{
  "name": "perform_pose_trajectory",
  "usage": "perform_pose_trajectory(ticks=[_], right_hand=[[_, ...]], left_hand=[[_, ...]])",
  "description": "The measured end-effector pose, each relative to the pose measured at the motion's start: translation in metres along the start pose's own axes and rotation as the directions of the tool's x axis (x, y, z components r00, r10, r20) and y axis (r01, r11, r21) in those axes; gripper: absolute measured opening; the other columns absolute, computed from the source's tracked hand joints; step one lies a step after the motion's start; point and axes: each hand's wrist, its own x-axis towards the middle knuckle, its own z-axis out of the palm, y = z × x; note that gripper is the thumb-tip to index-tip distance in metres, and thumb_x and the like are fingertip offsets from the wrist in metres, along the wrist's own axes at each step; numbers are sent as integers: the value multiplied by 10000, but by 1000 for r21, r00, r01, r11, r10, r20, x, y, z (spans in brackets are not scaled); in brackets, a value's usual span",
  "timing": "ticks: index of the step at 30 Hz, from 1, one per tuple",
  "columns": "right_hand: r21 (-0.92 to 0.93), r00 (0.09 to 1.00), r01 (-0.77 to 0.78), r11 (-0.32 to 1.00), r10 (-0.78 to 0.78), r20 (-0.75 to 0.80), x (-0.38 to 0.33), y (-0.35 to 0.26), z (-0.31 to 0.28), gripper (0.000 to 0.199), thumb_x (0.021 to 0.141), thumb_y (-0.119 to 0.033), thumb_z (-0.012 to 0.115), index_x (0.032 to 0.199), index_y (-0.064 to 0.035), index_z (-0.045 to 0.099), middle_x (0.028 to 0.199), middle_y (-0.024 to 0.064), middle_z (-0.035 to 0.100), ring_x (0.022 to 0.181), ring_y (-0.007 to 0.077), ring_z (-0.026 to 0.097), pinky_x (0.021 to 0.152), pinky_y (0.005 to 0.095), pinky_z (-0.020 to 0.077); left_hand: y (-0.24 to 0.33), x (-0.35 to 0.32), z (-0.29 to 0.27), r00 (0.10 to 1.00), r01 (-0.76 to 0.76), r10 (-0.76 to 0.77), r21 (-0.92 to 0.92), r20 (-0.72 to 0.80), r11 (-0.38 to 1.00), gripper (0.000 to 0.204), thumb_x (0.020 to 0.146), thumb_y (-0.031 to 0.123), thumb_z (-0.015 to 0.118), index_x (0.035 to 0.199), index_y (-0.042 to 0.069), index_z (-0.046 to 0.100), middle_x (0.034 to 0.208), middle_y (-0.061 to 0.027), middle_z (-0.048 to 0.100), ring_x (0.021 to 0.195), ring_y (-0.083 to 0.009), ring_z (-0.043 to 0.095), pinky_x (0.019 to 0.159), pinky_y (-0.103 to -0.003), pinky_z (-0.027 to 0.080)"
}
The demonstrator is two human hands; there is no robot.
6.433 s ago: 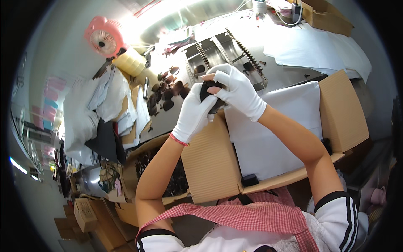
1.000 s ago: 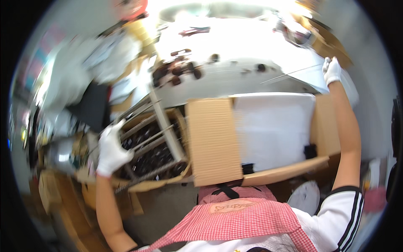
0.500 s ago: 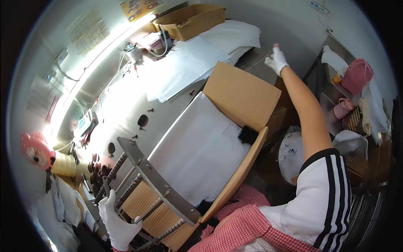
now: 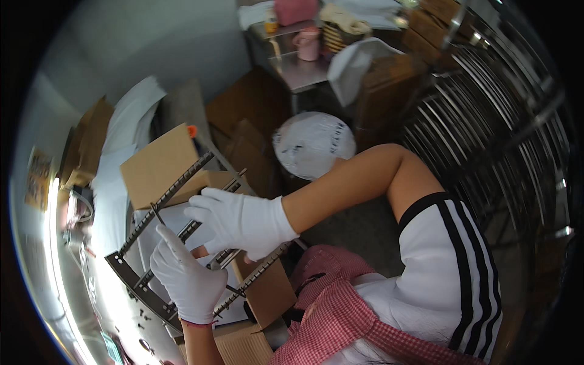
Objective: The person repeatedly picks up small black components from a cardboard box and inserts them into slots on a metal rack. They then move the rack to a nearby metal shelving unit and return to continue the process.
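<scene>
A dark metal rack point(image 4: 131, 278) with ridged, spring-like rods is held tilted above the open cardboard box point(image 4: 155, 170). My left hand point(image 4: 185, 283), in a white glove, grips it near its end plate, index finger stretched along a rod. Also gloved in white, my right hand point(image 4: 246, 226) lies across the middle rods from the other side, fingers bent over them. A bare fingertip shows between the two hands. White lining point(image 4: 173, 222) shows inside the box beneath the rack. The gloves partly hide the central rods.
On the left, the brightly lit bench point(image 4: 100, 286) carries small dark parts and white sheets point(image 4: 118, 176). Behind the box stands a round bin with a white plastic cover point(image 4: 313, 145). A pink mug point(image 4: 307, 45) sits on a metal table. Stacked metal racks point(image 4: 462, 115) fill the right side.
My view has swung right. My right hand has come back from reaching out beyond the box and is now on the rack. The left hand still holds the rack, now lifted over the box.
</scene>
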Motion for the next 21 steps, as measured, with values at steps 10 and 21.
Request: perform_pose_trajectory(ticks=[10,21], right_hand=[[449,372,-842,298,924,84,-314,-76,-98,725,664,-182,783,1354,-121,568,1316,141,537,1218,286,507,1078,394,400],[856,-352,262,-446,781,515,-608,-243,-169,557,888,-292,650,1353,-91,420,1219,223,551,836,253,670,699,335,588]], left_hand=[[141,-12,21,742,-617,666,-457,-68,641,884,685,94,756,1477,47,366,1315,-153,520,1300,-348,464,1136,-568,268],[149,-81,113,579,-300,686,-668,441,682,558,771,83,693,1306,16,547,1047,-144,639,982,-357,582,944,-474,444]])
